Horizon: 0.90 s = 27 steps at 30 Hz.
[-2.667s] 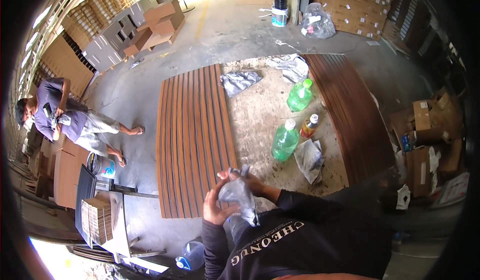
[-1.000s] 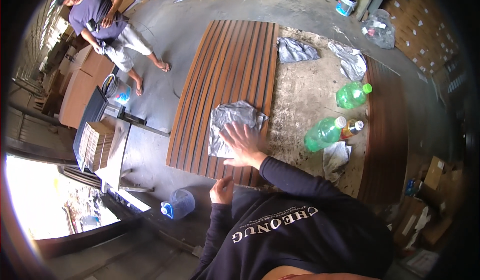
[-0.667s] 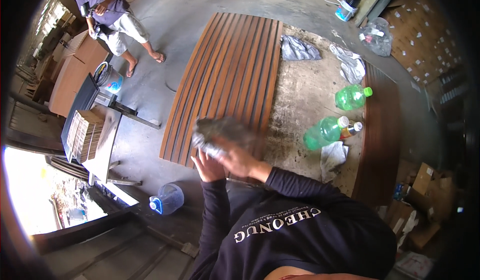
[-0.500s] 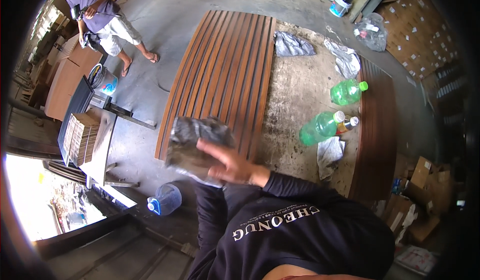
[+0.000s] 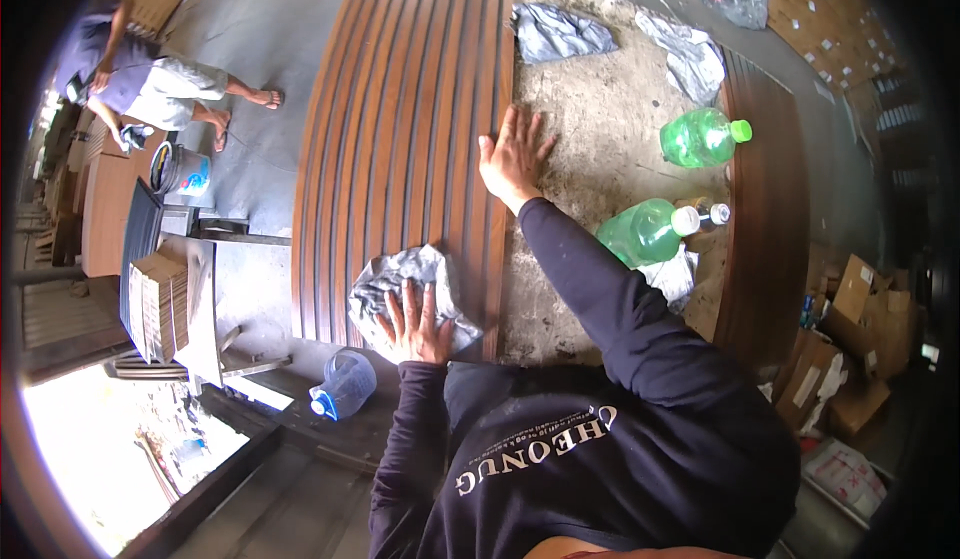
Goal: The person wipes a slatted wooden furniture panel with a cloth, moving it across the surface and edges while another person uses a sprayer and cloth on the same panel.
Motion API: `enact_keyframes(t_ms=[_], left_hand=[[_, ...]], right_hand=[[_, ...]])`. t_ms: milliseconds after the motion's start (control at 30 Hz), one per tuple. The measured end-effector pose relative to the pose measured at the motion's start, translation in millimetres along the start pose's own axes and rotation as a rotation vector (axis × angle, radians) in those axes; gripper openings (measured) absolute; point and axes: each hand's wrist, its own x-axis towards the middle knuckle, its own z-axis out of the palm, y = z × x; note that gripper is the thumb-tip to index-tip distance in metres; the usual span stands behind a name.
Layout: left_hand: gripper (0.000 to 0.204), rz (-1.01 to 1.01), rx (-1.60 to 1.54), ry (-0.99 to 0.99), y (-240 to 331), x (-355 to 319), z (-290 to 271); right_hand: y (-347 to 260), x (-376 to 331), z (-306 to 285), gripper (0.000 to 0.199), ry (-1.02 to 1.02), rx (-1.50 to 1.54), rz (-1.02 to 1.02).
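On the slatted wooden panel [image 5: 400, 139], left hand [image 5: 415, 321] flat on grey rag [image 5: 405, 284], right hand [image 5: 512, 157] fingers spread (two green bottles [image 5: 650, 231] nearby)

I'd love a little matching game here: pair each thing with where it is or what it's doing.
Things:
1. left hand
2. right hand
3. green bottles
4. clear jug

Places:
A. flat on the slatted wood panel's right edge
B. pressing a grey rag
C. on the floor below the panel
D. lying on the concrete, right

Pairs: 1-B, 2-A, 3-D, 4-C

Crumpled grey cloth [image 5: 410, 284] — flat (on slatted panel [image 5: 400, 129])
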Motion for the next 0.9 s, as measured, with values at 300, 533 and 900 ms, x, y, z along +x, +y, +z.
enact_keyframes(t_ms=[300, 533, 900], left_hand=[[0.059, 0.046, 0.006, 0.126, 47.3, 218.2, -10.4], [0.066, 0.119, -0.05, -0.114, 36.9, 116.7, -6.5], [0.053, 0.157, -0.045, 0.093, 45.5, 239.5, -7.9]], right_hand=[[-4.0, -5.4, 3.1, 0.059, 0.158, 0.145, -0.127], [20.4, -1.5, 13.5, 0.056, 0.205, 0.275, -0.081], [6.7, -8.6, -7.0, 0.056, 0.226, 0.254, -0.128]])
